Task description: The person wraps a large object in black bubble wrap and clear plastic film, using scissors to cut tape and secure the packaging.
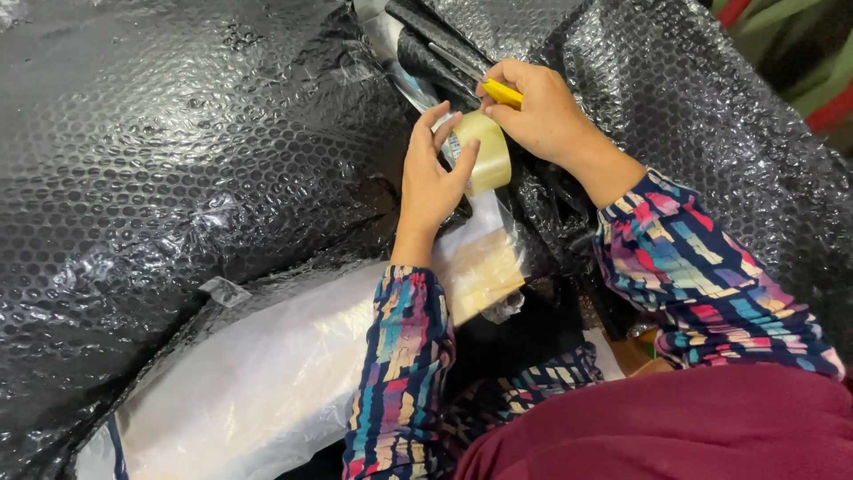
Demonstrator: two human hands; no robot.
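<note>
My left hand (431, 182) grips a roll of clear packing tape (484, 151) against the parcel, thumb on its outer face. Just above it, my right hand (538, 111) is closed around a yellow utility knife (503, 92), whose tip points left toward the tape. Both hands work over a big parcel wrapped in black bubble wrap (178, 151). A strip of tape (484, 267) lies stuck down below the roll. Both forearms wear multicoloured patterned sleeves.
A white plastic-wrapped package (258, 373) lies at the lower left, partly under the black wrap. More black bubble wrap (711, 116) rises at the right. Dark red cloth (675, 427) fills the bottom right. Red and green shapes show at the top right corner.
</note>
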